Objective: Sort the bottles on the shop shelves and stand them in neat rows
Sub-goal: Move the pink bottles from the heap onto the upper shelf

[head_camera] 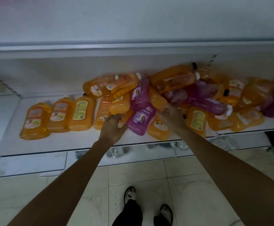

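1. Sorting pile (190,93) on shelf (51,144); my L hand (112,128) grips orange bottle (120,104).
2. R hand (172,117) against pile, grip can't tell.
3. Next: pull free w/o toppling, stand beside upright row (59,115).

We see a dim, murky picture with a grey cast. The upper shelf (133,49) throws shadow over the back of the lower shelf (59,141). The bottles (82,113) show dull colour, their labels soft. The left hand (112,128) and right hand (172,118) smear slightly, and straight edges bow toward the corners.
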Tool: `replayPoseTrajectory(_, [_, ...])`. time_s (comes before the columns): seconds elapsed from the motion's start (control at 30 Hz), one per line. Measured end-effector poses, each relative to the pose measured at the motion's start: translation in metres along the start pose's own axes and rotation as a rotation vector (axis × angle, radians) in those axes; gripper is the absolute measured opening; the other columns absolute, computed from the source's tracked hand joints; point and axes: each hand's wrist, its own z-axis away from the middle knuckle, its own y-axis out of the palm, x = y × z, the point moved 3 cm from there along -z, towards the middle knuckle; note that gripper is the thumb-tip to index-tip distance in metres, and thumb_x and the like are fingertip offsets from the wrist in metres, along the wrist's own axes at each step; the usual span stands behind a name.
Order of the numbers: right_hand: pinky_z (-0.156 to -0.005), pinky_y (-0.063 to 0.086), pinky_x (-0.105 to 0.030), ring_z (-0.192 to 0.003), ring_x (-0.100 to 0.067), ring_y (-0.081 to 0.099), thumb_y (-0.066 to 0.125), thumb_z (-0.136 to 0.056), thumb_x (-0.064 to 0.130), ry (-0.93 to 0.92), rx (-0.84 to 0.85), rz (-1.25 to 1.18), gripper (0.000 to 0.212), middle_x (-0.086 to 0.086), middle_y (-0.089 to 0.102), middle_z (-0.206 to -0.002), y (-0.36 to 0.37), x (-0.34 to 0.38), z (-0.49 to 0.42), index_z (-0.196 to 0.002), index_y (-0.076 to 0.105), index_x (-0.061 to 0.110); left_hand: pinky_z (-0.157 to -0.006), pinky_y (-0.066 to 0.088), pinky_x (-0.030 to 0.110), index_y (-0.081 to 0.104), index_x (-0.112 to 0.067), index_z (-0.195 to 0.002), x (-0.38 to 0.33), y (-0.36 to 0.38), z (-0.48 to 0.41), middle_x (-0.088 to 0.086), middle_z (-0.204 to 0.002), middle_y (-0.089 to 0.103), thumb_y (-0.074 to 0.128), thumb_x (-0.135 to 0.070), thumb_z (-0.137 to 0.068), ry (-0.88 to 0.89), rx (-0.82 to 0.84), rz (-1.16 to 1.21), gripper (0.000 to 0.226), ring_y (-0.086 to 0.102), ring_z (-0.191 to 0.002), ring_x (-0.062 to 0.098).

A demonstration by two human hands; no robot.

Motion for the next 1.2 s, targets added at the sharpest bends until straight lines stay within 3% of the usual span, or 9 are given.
replayPoseTrajectory(0.23, [-0.077,0.050,-0.032,-0.091,-0.016,0.057,0.060,-0.090,0.022,0.027,0.093,-0.064,0.030,-0.003,0.059,-0.098,0.013,-0.011,-0.014,-0.117,0.056,0.009,-0.081,0.041,0.026,0.055,-0.005,-0.119,0.009,0.033,-0.005,0.015,-0.117,0.060,0.068,-0.021,-0.083,-0.118,-0.021,0.063,0.041,0.057,-0.105,0.028])
replayPoseTrajectory(0.43, [-0.076,0.053,-0.028,-0.096,-0.019,0.062,0.063,-0.089,0.029,0.047,0.119,-0.148,0.034,-0.005,0.065,-0.103,0.041,-0.013,-0.028,-0.113,0.058,0.006,-0.090,0.035,0.025,0.034,-0.006,-0.137,0.011,0.058,-0.016,0.014,-0.133,0.047,0.078,-0.037,-0.069,-0.167,-0.036,0.159,0.086,0.046,-0.121,0.027])
replayPoseTrajectory(0.57, [-0.085,0.051,-0.054,-0.094,-0.038,0.064,0.065,-0.085,0.040,0.176,0.003,-0.324,0.051,-0.026,0.067,-0.097,0.052,0.004,-0.044,-0.097,0.064,-0.010,-0.096,0.041,0.031,0.025,-0.011,-0.136,0.009,0.067,-0.027,0.012,-0.134,0.041,0.084,-0.037,-0.060,-0.285,-0.087,0.269,0.100,0.044,-0.122,0.027])
replayPoseTrajectory(0.7, [-0.085,0.054,-0.049,-0.093,-0.033,0.066,0.071,-0.076,0.051,0.340,-0.057,-0.421,0.052,-0.020,0.067,-0.097,0.059,0.012,-0.052,-0.092,0.064,0.003,-0.096,0.038,0.032,0.018,-0.008,-0.134,-0.002,0.080,-0.024,0.017,-0.139,0.022,0.083,-0.021,-0.067,-0.374,-0.052,0.276,0.095,0.033,-0.127,0.029])
replayPoseTrajectory(0.8, [-0.087,0.051,-0.033,-0.105,-0.030,0.061,0.071,-0.072,0.058,0.430,-0.046,-0.456,0.073,-0.011,0.063,-0.117,0.068,0.017,-0.052,-0.119,0.055,0.006,-0.098,0.040,0.038,0.017,-0.009,-0.138,-0.006,0.085,-0.023,0.017,-0.140,0.020,0.084,-0.022,-0.064,-0.335,-0.071,0.253,0.101,0.030,-0.126,0.031])
replayPoseTrajectory(0.87, [-0.078,0.043,-0.026,-0.114,-0.030,0.056,0.071,-0.074,0.054,0.467,-0.051,-0.490,0.080,-0.011,0.057,-0.126,0.072,0.018,-0.052,-0.131,0.047,0.003,-0.097,0.041,0.041,0.018,-0.010,-0.138,-0.005,0.085,-0.022,0.018,-0.137,0.024,0.084,-0.020,-0.062,-0.343,-0.061,0.252,0.101,0.032,-0.124,0.033])
replayPoseTrajectory(1.03, [-0.077,0.057,-0.035,-0.092,-0.024,0.065,0.082,-0.066,0.042,0.474,-0.033,-0.600,0.063,-0.009,0.065,-0.111,0.073,0.017,-0.053,-0.113,0.057,0.008,-0.093,0.043,0.040,0.018,-0.015,-0.139,0.010,0.076,-0.012,0.016,-0.129,0.035,0.086,-0.036,-0.059,-0.290,0.009,0.102,0.106,0.040,-0.117,0.032])
replayPoseTrajectory(1.13, [-0.057,0.054,-0.024,-0.079,-0.017,0.062,0.079,-0.070,0.031,0.514,0.065,-0.690,0.049,-0.009,0.064,-0.102,0.065,0.019,-0.049,-0.108,0.055,0.009,-0.094,0.042,0.042,0.019,-0.016,-0.141,0.024,0.066,-0.001,0.017,-0.130,0.041,0.082,-0.049,-0.059,-0.285,0.111,-0.147,0.108,0.044,-0.119,0.034])
replayPoseTrajectory(1.2, [-0.060,0.055,-0.024,-0.080,-0.018,0.060,0.075,-0.074,0.025,0.527,0.175,-0.715,0.039,-0.010,0.063,-0.101,0.058,0.018,-0.043,-0.105,0.056,0.010,-0.095,0.041,0.042,0.028,-0.015,-0.135,0.032,0.058,0.006,0.013,-0.128,0.048,0.079,-0.056,-0.060,-0.341,0.207,-0.275,0.099,0.048,-0.118,0.032])
